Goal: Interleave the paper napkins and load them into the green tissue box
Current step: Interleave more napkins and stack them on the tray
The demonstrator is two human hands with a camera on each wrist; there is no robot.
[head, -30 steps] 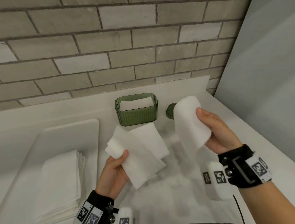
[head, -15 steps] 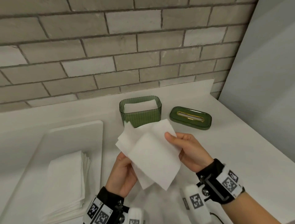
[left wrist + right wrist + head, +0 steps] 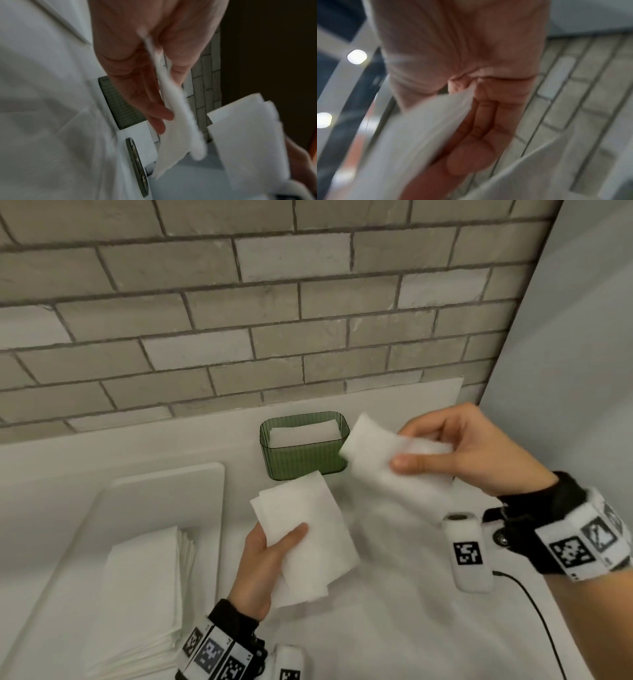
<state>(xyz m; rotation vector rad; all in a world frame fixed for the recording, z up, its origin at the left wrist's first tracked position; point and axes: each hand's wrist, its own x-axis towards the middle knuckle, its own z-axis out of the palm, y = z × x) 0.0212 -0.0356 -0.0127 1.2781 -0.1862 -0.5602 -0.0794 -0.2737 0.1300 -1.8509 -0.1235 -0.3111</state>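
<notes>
My left hand (image 3: pixel 274 546) pinches a folded white napkin (image 3: pixel 308 535) above the counter, thumb on top; the same napkin (image 3: pixel 178 121) shows edge-on in the left wrist view. My right hand (image 3: pixel 455 450) grips a second white napkin (image 3: pixel 383 457) up and to the right, just in front of the green tissue box (image 3: pixel 305 453). That box stands open by the wall with white napkins inside. The right hand hides the green lid in the head view; the lid (image 3: pixel 137 167) shows in the left wrist view beside the box (image 3: pixel 120 106).
A white tray (image 3: pixel 164 491) at the left holds a stack of folded napkins (image 3: pixel 140 601). A brick wall (image 3: pixel 274 320) runs along the back and a grey panel (image 3: pixel 582 371) closes the right side. A black cable (image 3: pixel 534 611) lies on the white counter at the right.
Both hands held the napkins together in the middle half a second ago. The right hand has since pulled one napkin away, up and to the right, covering the lid.
</notes>
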